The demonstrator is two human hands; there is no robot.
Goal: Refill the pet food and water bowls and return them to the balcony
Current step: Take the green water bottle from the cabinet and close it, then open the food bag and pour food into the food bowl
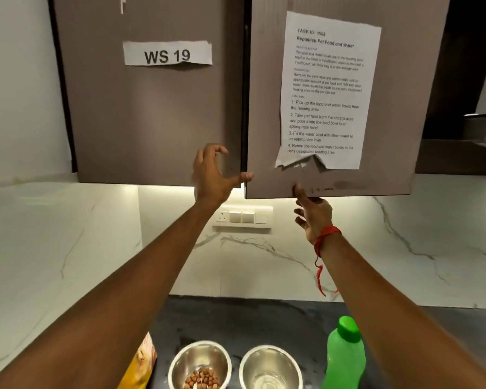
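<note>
My right hand [313, 217] pinches the cupboard door [264, 94] by its bottom edge, ready to swing it, I judge. My left hand [211, 175] is spread and empty, its thumb steadying the door's side. The food bowl [199, 366] and water bowl [270, 369] wait on the counter [264, 318] below.

Two hands at the wall cabinet above the counter [250, 318]

The right hand [313, 217] pinches the lower edge of the right cabinet door [399, 113], thumb on its face, under a taped task sheet [328, 91]. The left hand [211, 175] is spread, its thumb touching that door's side edge. On the dark counter stand a kibble bowl [180, 360], a water bowl [253, 357], a green bottle [345, 357] and a yellow bag [143, 363].
</note>
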